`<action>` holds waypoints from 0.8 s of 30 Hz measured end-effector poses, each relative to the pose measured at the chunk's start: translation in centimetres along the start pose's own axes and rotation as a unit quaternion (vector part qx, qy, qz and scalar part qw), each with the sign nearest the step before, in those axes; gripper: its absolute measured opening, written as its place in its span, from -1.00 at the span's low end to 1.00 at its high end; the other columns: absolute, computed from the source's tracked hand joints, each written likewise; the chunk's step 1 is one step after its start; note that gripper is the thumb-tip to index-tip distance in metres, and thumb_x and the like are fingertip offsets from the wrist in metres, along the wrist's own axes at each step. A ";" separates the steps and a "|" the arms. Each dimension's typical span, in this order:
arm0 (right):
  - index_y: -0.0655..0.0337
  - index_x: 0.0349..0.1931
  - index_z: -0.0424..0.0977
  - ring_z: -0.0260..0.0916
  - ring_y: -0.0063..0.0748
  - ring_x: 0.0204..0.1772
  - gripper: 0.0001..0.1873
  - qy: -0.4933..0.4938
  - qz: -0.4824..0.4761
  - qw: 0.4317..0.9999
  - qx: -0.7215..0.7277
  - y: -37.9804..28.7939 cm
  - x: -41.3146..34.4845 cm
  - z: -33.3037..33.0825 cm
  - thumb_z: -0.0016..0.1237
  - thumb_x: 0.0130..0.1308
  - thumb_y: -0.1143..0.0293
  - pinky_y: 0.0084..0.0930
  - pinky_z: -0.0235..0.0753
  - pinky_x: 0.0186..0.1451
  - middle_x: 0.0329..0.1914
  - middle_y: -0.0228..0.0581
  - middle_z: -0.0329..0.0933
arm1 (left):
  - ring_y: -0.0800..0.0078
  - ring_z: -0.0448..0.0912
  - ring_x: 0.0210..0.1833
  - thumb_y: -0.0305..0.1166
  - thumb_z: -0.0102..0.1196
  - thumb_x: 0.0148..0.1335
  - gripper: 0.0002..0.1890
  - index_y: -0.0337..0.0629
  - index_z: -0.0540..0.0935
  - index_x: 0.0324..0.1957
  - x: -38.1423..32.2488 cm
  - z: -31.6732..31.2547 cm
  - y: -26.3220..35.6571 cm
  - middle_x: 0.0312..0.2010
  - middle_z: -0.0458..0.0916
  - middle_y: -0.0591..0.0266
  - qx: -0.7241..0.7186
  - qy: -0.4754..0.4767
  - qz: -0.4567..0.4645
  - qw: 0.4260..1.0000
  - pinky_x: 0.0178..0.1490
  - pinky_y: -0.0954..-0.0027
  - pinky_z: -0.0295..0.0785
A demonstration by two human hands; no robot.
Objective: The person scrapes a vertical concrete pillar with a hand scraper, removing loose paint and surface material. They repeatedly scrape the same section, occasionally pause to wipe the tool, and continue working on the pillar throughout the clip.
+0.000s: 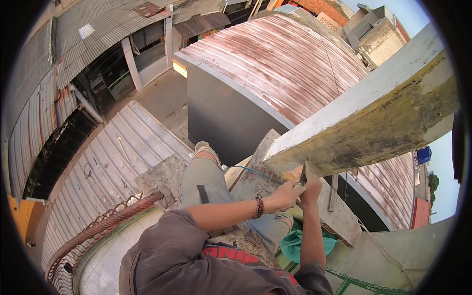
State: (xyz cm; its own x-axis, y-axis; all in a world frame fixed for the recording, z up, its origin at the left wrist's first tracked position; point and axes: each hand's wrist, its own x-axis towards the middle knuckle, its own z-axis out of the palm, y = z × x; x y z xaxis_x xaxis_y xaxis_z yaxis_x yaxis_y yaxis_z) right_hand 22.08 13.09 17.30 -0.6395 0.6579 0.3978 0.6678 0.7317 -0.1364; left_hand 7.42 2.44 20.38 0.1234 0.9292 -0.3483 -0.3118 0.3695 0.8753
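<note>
A hand tool with a flat dark blade [303,175] is gripped by its pale handle in my left hand [284,196], which has a beaded bracelet [259,207] at the wrist. The blade points up at the lower end of a weathered concrete column [354,136], white on one face and stained yellow and black on the other. My right hand [312,181] is raised close beside the blade, fingers up at the column's stained face. Whether it grips the blade or only rests by it is hidden. A blue cord [254,170] runs behind my left hand.
I am up high on a concrete ledge [254,184], one knee forward. A rusty twisted metal railing [107,221] curves at left. Corrugated roofs [273,62] and a lower metal roof [121,147] lie below. A green sheet [309,241] and a wooden board [341,225] are at right.
</note>
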 end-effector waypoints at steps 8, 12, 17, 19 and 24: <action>0.44 0.33 0.29 0.33 0.28 0.36 -0.32 -0.114 0.214 0.953 0.183 -9.3 -14.9 11.4 0.07 0.14 0.51 -0.17 0.40 0.34 0.35 0.39 0.31 | 0.39 0.31 -0.72 -0.17 0.01 0.34 -0.62 -0.29 0.52 -0.48 -1.5 -7.6 -14.2 -0.64 0.42 0.17 -0.034 0.032 -0.281 0.958 -0.70 0.30 0.07; 0.46 0.39 0.20 0.39 0.01 0.36 -0.38 -0.114 0.380 0.853 0.340 -8.5 -16.3 11.1 -0.01 0.35 0.46 -0.29 0.41 0.34 0.34 0.27 0.36 | 0.25 0.41 -0.71 -0.22 0.01 0.29 -0.64 -0.40 0.55 -0.44 0.5 -6.9 -15.3 -0.60 0.50 0.04 0.011 0.091 -0.250 0.964 -0.68 0.16 0.23; 0.37 0.20 0.39 0.52 -0.34 0.15 -0.59 -0.056 0.555 0.591 0.582 -9.9 -16.4 9.8 -0.13 0.53 0.23 -0.36 0.52 0.14 0.10 -0.09 0.53 | 0.21 0.49 -0.68 -0.13 0.02 0.34 -0.55 -0.44 0.55 -0.38 1.4 -3.5 -17.0 -0.51 0.58 -0.03 0.058 0.180 -0.105 0.976 -0.64 0.16 0.33; 0.29 0.09 0.48 0.54 -0.42 0.04 -0.62 -0.101 0.547 0.502 0.663 -9.3 -17.8 10.6 -0.16 0.55 0.16 -0.36 0.55 0.03 -0.01 -0.21 0.57 | 0.15 0.59 -0.59 -0.09 0.02 0.35 -0.53 -0.46 0.55 -0.28 1.5 -3.7 -18.4 -0.41 0.64 -0.11 0.027 0.146 -0.173 0.974 -0.57 0.16 0.42; 0.23 0.03 0.49 0.50 -0.40 -0.13 -0.59 -0.141 0.588 0.472 0.641 -9.8 -17.3 11.7 -0.22 0.56 0.06 -0.35 0.54 -0.04 -0.11 -0.30 0.56 | 0.13 0.61 -0.55 0.00 0.01 0.37 -0.45 -0.47 0.58 -0.18 3.2 -4.0 -24.4 -0.33 0.67 -0.13 0.059 0.207 -0.142 0.966 -0.52 0.14 0.45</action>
State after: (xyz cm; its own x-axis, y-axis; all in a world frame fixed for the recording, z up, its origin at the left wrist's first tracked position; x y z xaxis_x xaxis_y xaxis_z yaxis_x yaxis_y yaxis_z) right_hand 22.11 -3.35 1.13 -0.2596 0.6090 -0.7495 -0.0398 -0.7822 -0.6218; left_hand 11.62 -3.62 -3.41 -0.2067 0.7194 -0.6631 -0.2083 0.6298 0.7483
